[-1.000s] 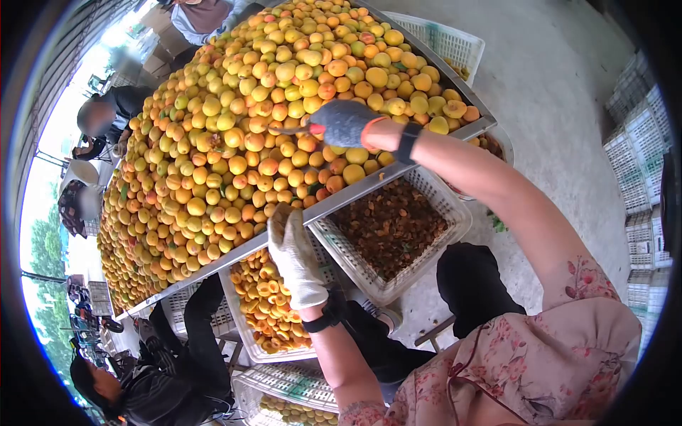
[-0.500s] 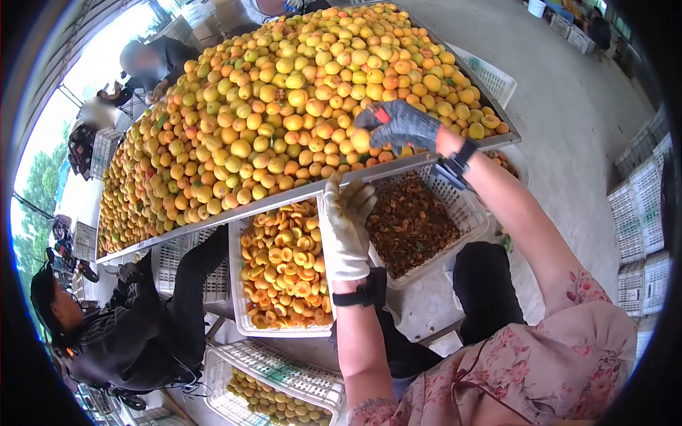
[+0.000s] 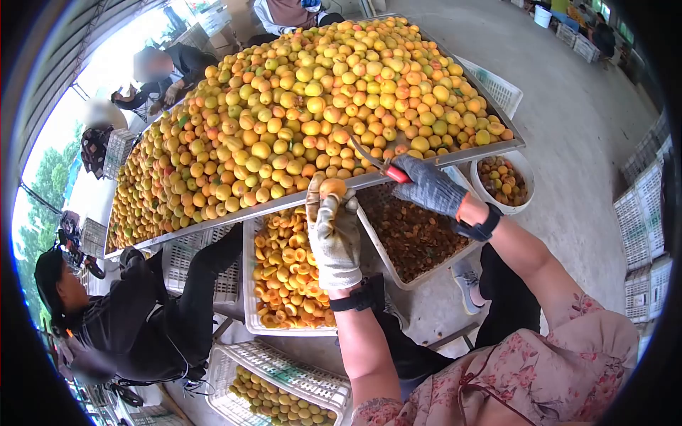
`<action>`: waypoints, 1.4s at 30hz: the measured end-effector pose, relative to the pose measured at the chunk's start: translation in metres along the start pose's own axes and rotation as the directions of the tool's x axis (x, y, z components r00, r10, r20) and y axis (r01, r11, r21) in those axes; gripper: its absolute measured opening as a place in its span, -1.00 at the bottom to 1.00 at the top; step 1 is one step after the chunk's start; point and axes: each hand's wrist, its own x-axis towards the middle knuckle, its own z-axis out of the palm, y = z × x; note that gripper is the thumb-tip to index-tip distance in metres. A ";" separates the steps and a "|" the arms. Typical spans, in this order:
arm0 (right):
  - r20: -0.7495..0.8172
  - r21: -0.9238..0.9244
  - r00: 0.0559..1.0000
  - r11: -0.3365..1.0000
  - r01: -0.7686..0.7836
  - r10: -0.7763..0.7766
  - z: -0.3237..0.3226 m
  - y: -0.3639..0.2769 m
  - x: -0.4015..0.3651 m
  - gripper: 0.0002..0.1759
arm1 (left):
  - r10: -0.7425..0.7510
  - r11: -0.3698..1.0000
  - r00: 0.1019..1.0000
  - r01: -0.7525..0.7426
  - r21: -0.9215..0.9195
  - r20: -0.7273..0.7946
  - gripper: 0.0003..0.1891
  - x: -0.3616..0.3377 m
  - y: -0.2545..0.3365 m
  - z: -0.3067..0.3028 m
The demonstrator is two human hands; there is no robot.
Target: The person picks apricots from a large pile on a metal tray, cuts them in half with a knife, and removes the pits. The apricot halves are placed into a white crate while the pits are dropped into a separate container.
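My left hand (image 3: 334,231), in a whitish glove, is closed around an apricot (image 3: 332,188) just off the table's front edge. To its right, my right hand (image 3: 432,186), in a dark grey glove, grips a knife with a red handle (image 3: 395,174); its curved blade points up and left over the fruit. A large heap of whole apricots (image 3: 284,128) covers the metal-edged table (image 3: 263,207). Below my left hand stands a white crate (image 3: 250,284) with halved apricots (image 3: 288,273). Under my right hand, another crate (image 3: 408,285) holds brown pits (image 3: 415,238).
A white bucket (image 3: 524,202) with apricots stands right of the table. A person in dark clothes (image 3: 142,334) sits at my left; others (image 3: 174,67) are across the table. A crate (image 3: 284,366) of yellow-green fruit sits below, and stacked crates (image 3: 639,220) line the right.
The left hand, open and bare of fruit before, now holds an apricot. My right hand has moved down and lost its apricot, and the knife blade now shows. The view has shifted slightly.
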 end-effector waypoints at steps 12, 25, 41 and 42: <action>-0.146 0.352 0.980 0.919 0.176 -0.133 -0.016 -0.026 -0.033 -0.61 | -0.054 0.978 0.995 0.035 0.207 0.086 -0.54 0.006 -0.003 0.000; -0.085 0.434 0.994 0.896 0.096 -0.066 -0.001 -0.023 -0.044 -0.75 | -0.065 0.946 0.997 0.073 0.316 -0.037 -0.58 0.002 -0.017 0.020; -0.089 0.435 0.995 0.897 0.084 -0.050 0.027 -0.019 -0.029 -0.69 | 0.040 0.847 0.996 0.008 0.531 -0.079 -0.67 0.003 -0.024 0.011; -0.155 0.385 0.982 0.910 0.156 -0.103 0.030 -0.020 -0.027 -0.68 | 0.031 0.921 0.998 -0.004 0.390 -0.062 -0.72 0.005 -0.027 0.011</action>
